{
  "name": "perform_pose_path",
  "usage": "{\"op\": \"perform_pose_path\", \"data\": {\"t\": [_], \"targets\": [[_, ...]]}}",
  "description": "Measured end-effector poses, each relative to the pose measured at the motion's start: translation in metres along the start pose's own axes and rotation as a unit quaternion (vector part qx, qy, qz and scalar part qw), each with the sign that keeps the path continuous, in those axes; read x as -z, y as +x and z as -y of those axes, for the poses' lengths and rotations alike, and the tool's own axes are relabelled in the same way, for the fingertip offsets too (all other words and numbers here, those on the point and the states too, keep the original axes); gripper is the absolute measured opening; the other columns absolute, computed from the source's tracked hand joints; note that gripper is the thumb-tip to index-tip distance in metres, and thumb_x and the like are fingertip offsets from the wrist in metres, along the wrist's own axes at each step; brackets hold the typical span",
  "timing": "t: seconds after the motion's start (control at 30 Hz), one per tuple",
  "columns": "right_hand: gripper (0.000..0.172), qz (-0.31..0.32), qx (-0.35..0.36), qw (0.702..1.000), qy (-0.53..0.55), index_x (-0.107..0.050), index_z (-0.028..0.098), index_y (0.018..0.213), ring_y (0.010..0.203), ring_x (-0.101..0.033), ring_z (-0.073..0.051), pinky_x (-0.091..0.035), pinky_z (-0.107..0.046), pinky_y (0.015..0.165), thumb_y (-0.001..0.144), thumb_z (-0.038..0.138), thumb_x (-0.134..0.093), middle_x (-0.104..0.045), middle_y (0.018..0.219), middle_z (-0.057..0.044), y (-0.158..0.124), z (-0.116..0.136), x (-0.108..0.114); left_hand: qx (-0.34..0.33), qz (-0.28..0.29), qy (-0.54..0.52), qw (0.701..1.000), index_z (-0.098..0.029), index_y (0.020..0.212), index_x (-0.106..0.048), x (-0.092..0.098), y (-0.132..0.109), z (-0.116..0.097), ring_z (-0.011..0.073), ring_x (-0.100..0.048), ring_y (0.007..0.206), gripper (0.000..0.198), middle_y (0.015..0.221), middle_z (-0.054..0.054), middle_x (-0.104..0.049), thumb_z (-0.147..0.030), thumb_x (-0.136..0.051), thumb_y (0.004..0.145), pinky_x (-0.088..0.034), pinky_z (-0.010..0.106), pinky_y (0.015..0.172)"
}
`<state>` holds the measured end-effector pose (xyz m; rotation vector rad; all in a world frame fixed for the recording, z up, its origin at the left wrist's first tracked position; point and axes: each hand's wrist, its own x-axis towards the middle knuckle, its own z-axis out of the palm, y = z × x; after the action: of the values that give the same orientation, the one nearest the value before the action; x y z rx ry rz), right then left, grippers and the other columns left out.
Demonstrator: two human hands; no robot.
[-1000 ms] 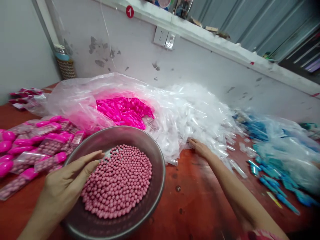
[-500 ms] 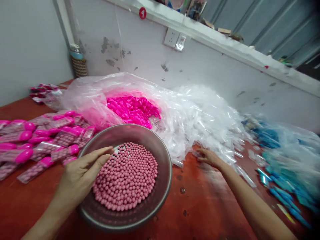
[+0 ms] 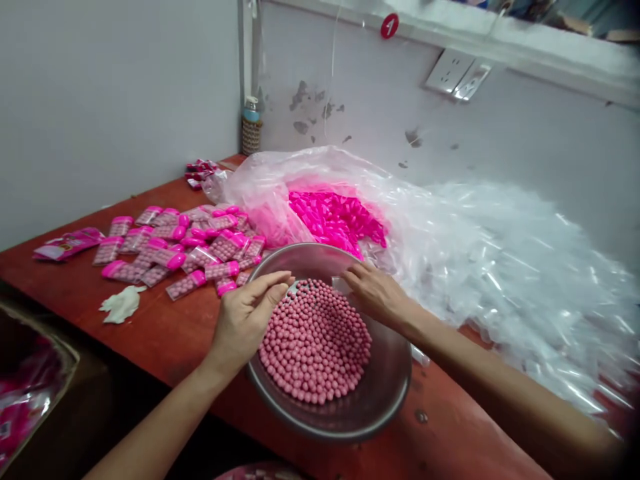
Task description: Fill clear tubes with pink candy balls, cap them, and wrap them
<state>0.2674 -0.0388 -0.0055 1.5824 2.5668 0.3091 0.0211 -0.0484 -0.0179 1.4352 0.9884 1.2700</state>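
A metal bowl of small pink balls stands on the red table in front of me. My left hand rests on the bowl's near-left rim. Its fingers are pressed together in a pinch above the balls, with a small clear glint at their tips. My right hand hovers over the far side of the bowl, fingers curled on a clear plastic tube. The two hands' fingertips lie close together over the balls.
Behind the bowl lies an open plastic bag of bright pink caps. A big heap of clear tubes fills the right. Filled, capped tubes lie at the left, beside a crumpled white scrap. A cardboard box sits below the table edge.
My right hand has come from the clear tube heap to the bowl, bringing a tube. The view has swung left. My left hand has stayed at the bowl's rim.
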Motion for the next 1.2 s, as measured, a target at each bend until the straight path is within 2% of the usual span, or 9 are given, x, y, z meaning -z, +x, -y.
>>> {"op": "perform_pose_path", "data": {"t": [0.1, 0.27, 0.53, 0.67, 0.8, 0.9, 1.0, 1.13, 1.2], "targets": [[0.022, 0.028, 0.045, 0.996, -0.067, -0.061, 0.010, 0.089, 0.081, -0.052, -0.026, -0.043, -0.035, 0.067, 0.084, 0.005, -0.040, -0.059, 0.085, -0.016, 0.032, 0.011, -0.022, 0.003, 0.000, -0.017, 1.000, -0.016, 0.100, -0.067, 0.003, -0.002, 0.001, 0.0183, -0.066, 0.089, 0.023, 0.096, 0.006, -0.070, -0.027, -0.058, 0.081, -0.052, 0.028, 0.082], [0.022, 0.042, 0.123, 0.991, -0.034, -0.063, 0.012, 0.086, 0.079, -0.052, -0.024, -0.043, -0.033, 0.065, 0.083, 0.005, -0.043, -0.060, 0.086, -0.014, 0.052, 0.015, -0.038, 0.008, -0.008, -0.039, 0.999, -0.017, 0.100, -0.067, 0.006, 0.000, 0.005, 0.0183, -0.066, 0.088, 0.023, 0.095, 0.005, -0.070, -0.027, -0.057, 0.082, -0.052, 0.027, 0.081], [0.018, 0.015, 0.202, 0.973, 0.109, -0.061, 0.012, 0.091, 0.080, -0.055, -0.018, -0.045, -0.032, 0.078, 0.085, 0.010, -0.044, -0.062, 0.089, -0.009, 0.079, 0.042, -0.053, -0.003, 0.000, -0.045, 0.999, -0.019, 0.101, -0.067, 0.009, 0.001, 0.007, 0.0173, -0.065, 0.091, 0.021, 0.098, 0.003, -0.070, -0.025, -0.056, 0.084, -0.051, 0.026, 0.085], [0.014, 0.002, 0.201, 0.945, 0.260, -0.061, 0.012, 0.092, 0.082, -0.057, -0.018, -0.047, -0.030, 0.074, 0.080, 0.017, -0.055, -0.063, 0.090, -0.008, 0.086, 0.062, -0.058, -0.008, -0.009, -0.029, 0.999, -0.019, 0.101, -0.067, 0.009, 0.001, 0.008, 0.0176, -0.065, 0.090, 0.021, 0.098, 0.003, -0.070, -0.024, -0.055, 0.084, -0.050, 0.026, 0.084], [0.026, 0.079, 0.123, 0.865, 0.480, -0.061, 0.014, 0.097, 0.075, -0.058, -0.016, -0.048, -0.028, 0.069, 0.072, 0.020, -0.065, -0.063, 0.084, -0.002, 0.080, 0.062, -0.045, -0.005, -0.018, -0.017, 1.000, -0.019, 0.101, -0.067, 0.008, 0.000, 0.008, 0.0170, -0.065, 0.089, 0.021, 0.097, 0.003, -0.070, -0.025, -0.056, 0.084, -0.051, 0.025, 0.083], [0.035, 0.141, 0.045, 0.757, 0.637, -0.060, 0.016, 0.105, 0.080, -0.058, -0.016, -0.048, -0.028, 0.073, 0.071, 0.021, -0.067, -0.062, 0.087, 0.000, 0.068, 0.054, -0.027, 0.010, -0.035, -0.033, 0.999, -0.017, 0.106, -0.064, 0.008, 0.000, 0.009, 0.0185, -0.064, 0.093, 0.025, 0.101, 0.006, -0.068, -0.027, -0.054, 0.084, -0.051, 0.027, 0.084], [0.039, 0.138, -0.011, 0.672, 0.728, -0.058, 0.017, 0.110, 0.087, -0.058, -0.016, -0.047, -0.030, 0.080, 0.073, 0.022, -0.067, -0.062, 0.092, -0.002, 0.052, 0.049, -0.008, 0.007, -0.028, -0.008, 1.000, -0.016, 0.119, -0.056, 0.006, 0.003, 0.010, 0.0210, -0.057, 0.107, 0.037, 0.118, 0.009, -0.060, -0.026, -0.055, 0.083, -0.047, 0.030, 0.091], [0.030, 0.087, -0.040, 0.602, 0.793, -0.057, 0.018, 0.106, 0.087, -0.059, -0.015, -0.047, -0.033, 0.083, 0.077, 0.024, -0.064, -0.062, 0.095, -0.004, 0.031, 0.053, 0.007, 0.003, 0.094, 0.066, 0.993, -0.020, 0.114, -0.060, 0.000, 0.011, 0.005, 0.0228, -0.059, 0.102, 0.033, 0.111, 0.007, -0.064, -0.023, -0.055, 0.082, -0.046, 0.034, 0.090], [0.026, 0.062, -0.048, 0.603, 0.794, -0.057, 0.018, 0.100, 0.083, -0.059, -0.014, -0.049, -0.031, 0.078, 0.076, 0.025, -0.066, -0.062, 0.090, -0.002, 0.024, 0.055, 0.009, 0.013, 0.143, 0.052, 0.988, -0.019, 0.105, -0.066, -0.005, 0.014, 0.002, 0.0217, -0.062, 0.093, 0.026, 0.098, 0.005, -0.068, -0.020, -0.053, 0.082, -0.047, 0.033, 0.085]]}}
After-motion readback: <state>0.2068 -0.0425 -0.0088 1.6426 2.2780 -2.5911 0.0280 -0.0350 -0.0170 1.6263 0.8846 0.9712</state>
